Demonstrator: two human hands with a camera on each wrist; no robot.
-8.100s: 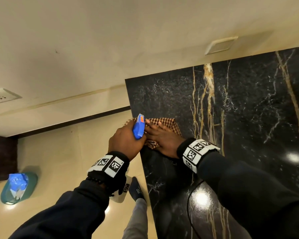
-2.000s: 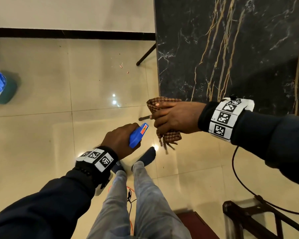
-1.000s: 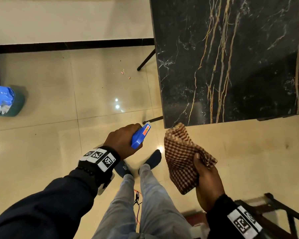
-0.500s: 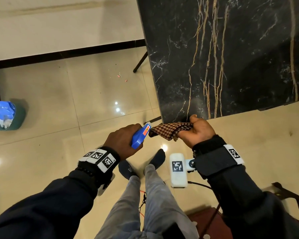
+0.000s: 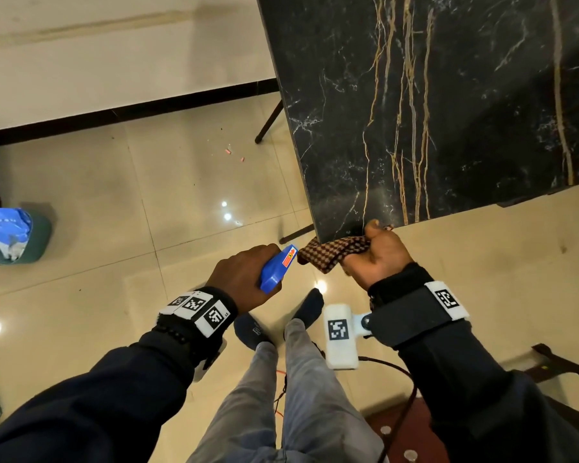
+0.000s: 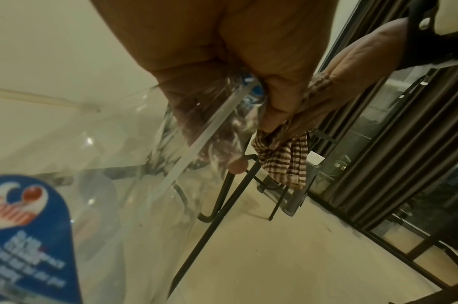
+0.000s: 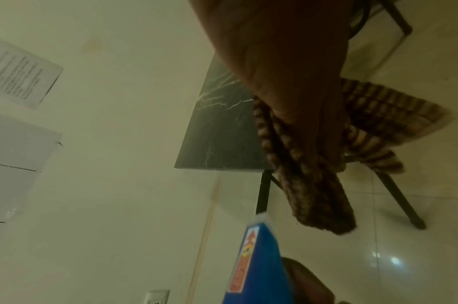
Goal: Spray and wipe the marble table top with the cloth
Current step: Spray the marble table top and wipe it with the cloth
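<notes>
The black marble table top [image 5: 448, 105] with gold veins fills the upper right of the head view. My right hand [image 5: 376, 253] grips the bunched brown checked cloth [image 5: 331, 252] at the table's near left corner, thumb up against the edge. In the right wrist view the cloth [image 7: 313, 185] hangs from my fingers below the marble slab [image 7: 217, 133]. Just left of the cloth, my left hand [image 5: 244, 279] holds the spray bottle by its blue trigger head [image 5: 278, 267]. The clear bottle body [image 6: 186, 156] shows in the left wrist view.
A green bin with a blue bag [image 5: 10, 235] stands on the tiled floor at far left. Black table legs [image 5: 268, 121] slant down under the slab. A dark chair frame [image 5: 569, 375] sits at lower right. My legs and feet [image 5: 281, 329] are below the hands.
My right hand, holding the cloth palm-up low by my legs a second ago, has risen to the table's near left corner. My left hand with the bottle has stayed put.
</notes>
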